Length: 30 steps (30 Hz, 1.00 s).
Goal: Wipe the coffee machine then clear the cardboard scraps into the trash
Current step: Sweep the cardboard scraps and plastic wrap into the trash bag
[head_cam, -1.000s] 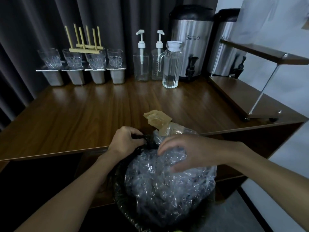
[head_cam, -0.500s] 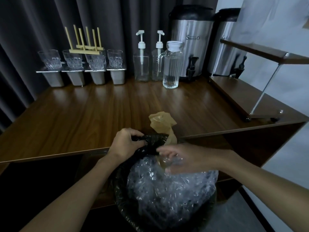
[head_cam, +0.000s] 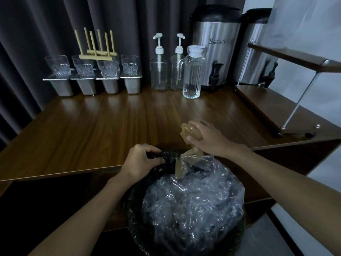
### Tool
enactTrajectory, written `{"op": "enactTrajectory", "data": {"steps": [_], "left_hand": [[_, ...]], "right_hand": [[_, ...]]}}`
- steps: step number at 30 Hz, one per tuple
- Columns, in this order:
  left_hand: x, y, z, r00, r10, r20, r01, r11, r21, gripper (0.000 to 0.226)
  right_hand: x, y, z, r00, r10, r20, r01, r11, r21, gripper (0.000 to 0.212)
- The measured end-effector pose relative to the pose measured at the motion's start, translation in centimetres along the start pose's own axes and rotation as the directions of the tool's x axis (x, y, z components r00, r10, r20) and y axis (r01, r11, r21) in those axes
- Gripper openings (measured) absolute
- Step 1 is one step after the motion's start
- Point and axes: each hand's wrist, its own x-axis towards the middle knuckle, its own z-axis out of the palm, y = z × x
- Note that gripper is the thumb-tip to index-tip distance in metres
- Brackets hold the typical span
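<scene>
A black-lined trash bin [head_cam: 136, 215] stands below the front edge of the wooden counter [head_cam: 103, 130], stuffed with crumpled clear plastic wrap [head_cam: 191, 202]. My left hand [head_cam: 142, 159] is shut on the black liner's rim at the bin's far edge. My right hand [head_cam: 208, 139] is closed around a wad of brown cardboard scraps [head_cam: 190, 133], held just above the counter edge. Brown tape-like strips [head_cam: 181, 167] trail from the wad down onto the plastic. Two steel drink dispensers [head_cam: 215, 47] stand at the back right.
Along the back are several glasses on steel holders [head_cam: 92, 74] with a wooden rack, two pump bottles [head_cam: 159, 71] and a glass pitcher [head_cam: 192, 74]. A two-tier wooden shelf [head_cam: 280, 108] occupies the right side. Dark curtains hang behind.
My right hand left the plastic wrap, closed on the brown scraps and lifted them up and to the right. My left hand kept its hold on the liner.
</scene>
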Motion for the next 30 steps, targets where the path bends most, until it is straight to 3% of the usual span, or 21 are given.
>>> {"op": "enactTrajectory", "data": {"steps": [2, 4, 6, 12, 15, 19, 23, 27, 30], "left_hand": [[0.0, -0.2, 0.0, 1.000, -0.012, 0.008, 0.013, 1.000, -0.014, 0.015], [0.0, -0.3, 0.1, 1.000, -0.027, 0.005, 0.028, 0.999, -0.025, 0.020], [0.0, -0.4, 0.1, 1.000, -0.030, 0.005, 0.030, 0.999, -0.037, 0.027], [0.1, -0.3, 0.1, 0.999, -0.037, 0.009, 0.037, 0.998, -0.044, 0.039], [0.1, -0.3, 0.1, 0.999, -0.045, 0.007, 0.045, 0.998, -0.049, 0.039], [0.1, -0.3, 0.2, 0.999, -0.048, 0.005, 0.048, 0.997, -0.063, 0.037], [0.1, -0.4, 0.1, 0.999, -0.047, 0.011, 0.047, 0.997, -0.064, 0.032], [-0.2, 0.1, 0.0, 0.999, -0.041, -0.003, 0.041, 0.998, -0.057, 0.020], [-0.2, 0.2, 0.0, 1.000, -0.026, -0.007, 0.025, 0.999, -0.048, 0.021]], "right_hand": [[1.4, 1.1, 0.6, 0.996, 0.035, 0.085, -0.038, 0.999, 0.037, 0.058], [2.1, 1.8, 1.1, 0.989, 0.058, 0.135, -0.052, 0.998, -0.047, 0.063], [2.2, 2.1, 1.3, 0.989, 0.081, 0.125, -0.064, 0.989, -0.136, 0.068], [2.0, 1.9, 0.9, 0.995, 0.077, 0.068, -0.068, 0.989, -0.132, 0.060], [1.8, 2.4, 0.6, 0.992, 0.078, 0.104, -0.073, 0.996, -0.044, 0.058], [1.3, 3.3, 0.2, 0.978, 0.127, 0.163, -0.141, 0.987, 0.075, 0.039], [1.1, 3.5, 0.3, 0.985, 0.153, 0.083, -0.159, 0.984, 0.077, 0.023], [1.0, 3.5, 0.3, 0.966, 0.256, 0.027, -0.254, 0.935, 0.248, 0.051], [0.4, 3.5, -0.7, 0.969, 0.244, -0.038, -0.217, 0.917, 0.336, 0.036]]}}
